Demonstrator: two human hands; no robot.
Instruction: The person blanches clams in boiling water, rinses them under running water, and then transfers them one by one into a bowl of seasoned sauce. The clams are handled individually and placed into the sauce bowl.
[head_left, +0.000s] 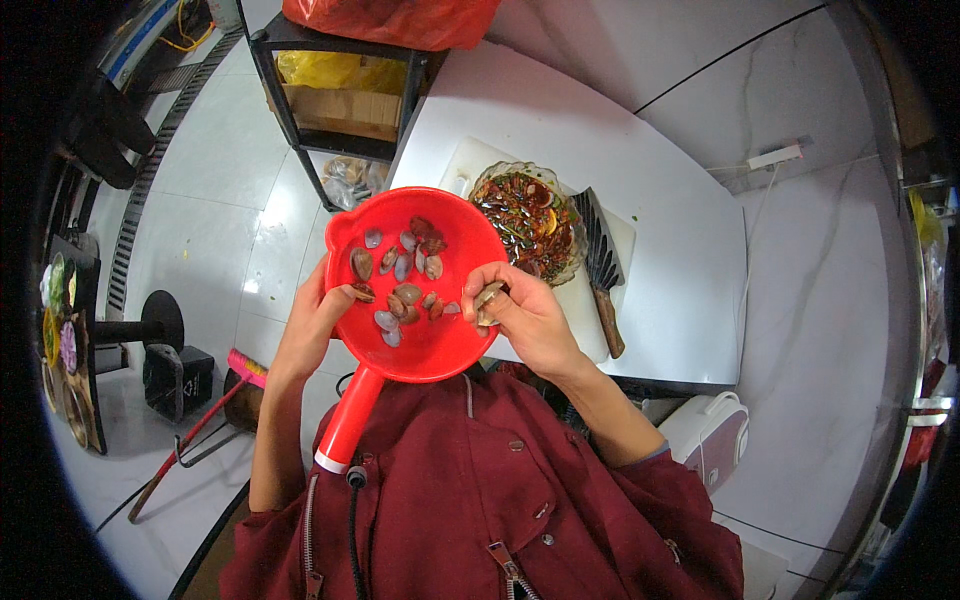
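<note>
My left hand (311, 322) grips the left rim of a red plastic ladle (435, 360), its thumb over the edge beside a clam. Several clams and shell pieces (405, 292) lie spread in the ladle, whose handle points down towards my jacket. Over the ladle's right rim, my right hand (525, 315) holds a clam (489, 300) between thumb and fingers. Behind the ladle, a glass bowl (525, 217) of dark sauce with chopped herbs and a lemon slice stands on a white cutting board (619, 240). A cleaver (600, 262) with a wooden handle lies on the board, right of the bowl.
The white table (675, 300) meets a tiled wall at the right. A black shelf rack (330, 142) with bags and a cardboard box stands at its left. On the floor at left are a pink broom (244, 367) and a black bin (180, 382). A rice cooker (709, 435) stands low at right.
</note>
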